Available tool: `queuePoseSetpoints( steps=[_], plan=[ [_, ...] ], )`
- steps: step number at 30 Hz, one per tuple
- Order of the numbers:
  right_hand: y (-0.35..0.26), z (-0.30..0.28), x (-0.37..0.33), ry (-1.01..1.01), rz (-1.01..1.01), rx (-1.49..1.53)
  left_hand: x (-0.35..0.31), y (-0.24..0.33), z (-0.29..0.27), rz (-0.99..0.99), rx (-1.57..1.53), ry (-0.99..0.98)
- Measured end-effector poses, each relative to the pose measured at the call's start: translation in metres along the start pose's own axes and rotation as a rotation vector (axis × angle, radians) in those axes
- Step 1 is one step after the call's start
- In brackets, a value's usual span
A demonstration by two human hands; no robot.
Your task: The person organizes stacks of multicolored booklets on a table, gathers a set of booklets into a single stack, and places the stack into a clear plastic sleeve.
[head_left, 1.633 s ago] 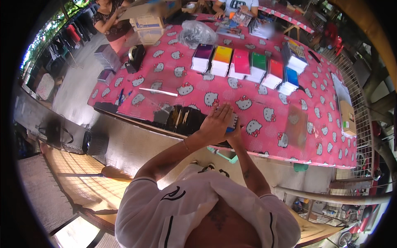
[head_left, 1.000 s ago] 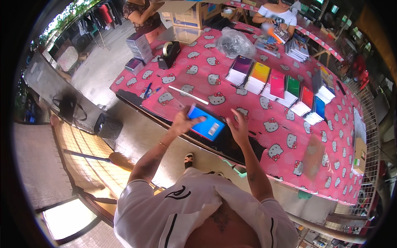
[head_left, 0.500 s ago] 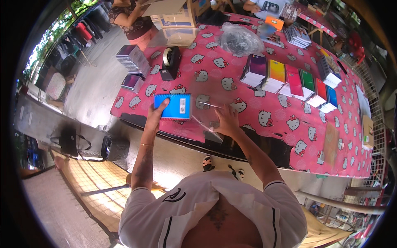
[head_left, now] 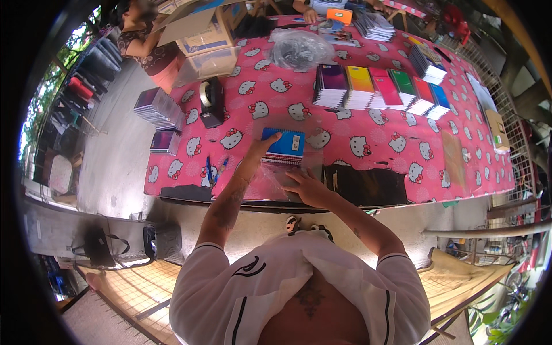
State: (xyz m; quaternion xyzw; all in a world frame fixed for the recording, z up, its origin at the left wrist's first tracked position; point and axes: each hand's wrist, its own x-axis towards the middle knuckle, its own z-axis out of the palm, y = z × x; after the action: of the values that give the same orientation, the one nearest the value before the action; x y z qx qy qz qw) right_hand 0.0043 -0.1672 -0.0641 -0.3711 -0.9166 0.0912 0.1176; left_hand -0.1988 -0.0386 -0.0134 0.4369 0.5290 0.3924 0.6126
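A small stack of spiral notebooks (head_left: 286,145) with a blue top cover lies near the table's front edge. My left hand (head_left: 260,150) grips its left side, thumb on top of the cover. Beneath and around the stack spreads a clear plastic sheet (head_left: 313,160). My right hand (head_left: 309,187) rests with fingers apart at the sheet's near edge, just below the stack. Two pens (head_left: 211,172) lie left of my left forearm. Beyond them stands a black tape dispenser (head_left: 213,106) with a roll on it.
Wrapped notebook stacks (head_left: 159,109) stand at the table's left edge. Colourful notebook piles (head_left: 359,86) form a row at right. Crumpled clear plastic (head_left: 300,50) and a cardboard box (head_left: 201,35) are farther back. One person stands by the box; another person's hand (head_left: 310,15) rests at the far edge.
My left hand has brought the notebook stack to the right and set it on the plastic sheet. My right hand has come down to the sheet's near edge. The view has shifted.
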Motion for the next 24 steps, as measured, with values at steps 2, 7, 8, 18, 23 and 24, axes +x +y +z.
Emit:
queuePoseSetpoints(
  steps=[2, 7, 8, 18, 23, 24],
  plan=[
    [-0.006, -0.004, -0.003, 0.017, 0.005, 0.038, 0.004, -0.006, -0.007, -0.094, 0.136, 0.077],
    [-0.024, 0.018, 0.005, 0.039, 0.0, 0.175, 0.007, -0.005, 0.009, 0.105, 0.327, 0.056],
    [-0.031, 0.018, 0.008, 0.068, 0.007, 0.157, 0.005, -0.01, 0.008, 0.163, 0.196, 0.032],
    [-0.084, 0.002, 0.026, 0.158, -0.176, 0.606, -0.015, -0.018, -0.003, 0.143, 0.856, 0.286],
    [0.001, -0.025, 0.027, 0.681, 0.704, 0.898, -0.013, -0.038, -0.027, 0.013, 0.718, 0.322],
    [0.016, -0.023, 0.027, 0.576, 0.772, 1.047, -0.012, -0.041, -0.029, -0.057, 0.671, 0.292]
  ],
)
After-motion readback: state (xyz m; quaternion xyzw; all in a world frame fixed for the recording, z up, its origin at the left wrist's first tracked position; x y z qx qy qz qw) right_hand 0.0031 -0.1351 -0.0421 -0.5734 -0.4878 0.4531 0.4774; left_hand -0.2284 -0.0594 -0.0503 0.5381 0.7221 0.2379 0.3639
